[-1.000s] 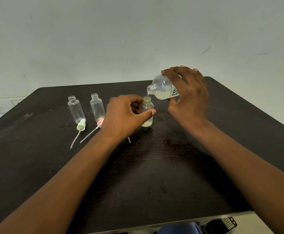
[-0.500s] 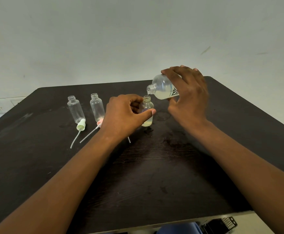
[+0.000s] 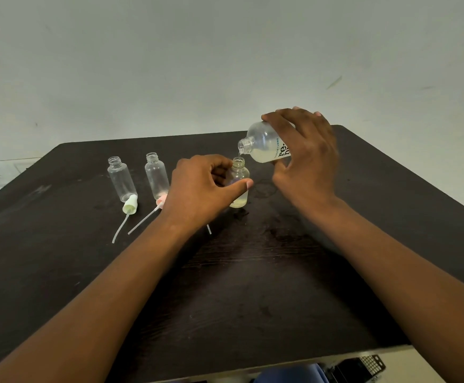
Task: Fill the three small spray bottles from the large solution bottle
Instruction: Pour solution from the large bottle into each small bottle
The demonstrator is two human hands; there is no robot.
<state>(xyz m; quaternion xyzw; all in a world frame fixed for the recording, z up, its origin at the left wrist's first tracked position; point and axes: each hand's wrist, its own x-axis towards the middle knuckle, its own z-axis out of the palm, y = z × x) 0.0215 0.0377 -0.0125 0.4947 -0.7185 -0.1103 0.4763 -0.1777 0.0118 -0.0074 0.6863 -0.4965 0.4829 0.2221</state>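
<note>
The right hand gripped the large clear plastic solution bottle, tipped nearly level with its open neck just above the mouth of a small clear plastic spray bottle standing on the dark wooden surface. The left hand held that small bottle, thumb across its front, fingers curled round its far side; pale yellowish liquid lay in its base. Left of this bottle stood two more small clear bottles, upright and uncapped. Just before them lay a pale green spray cap and a pink spray cap, each trailing a thin dip tube.
</note>
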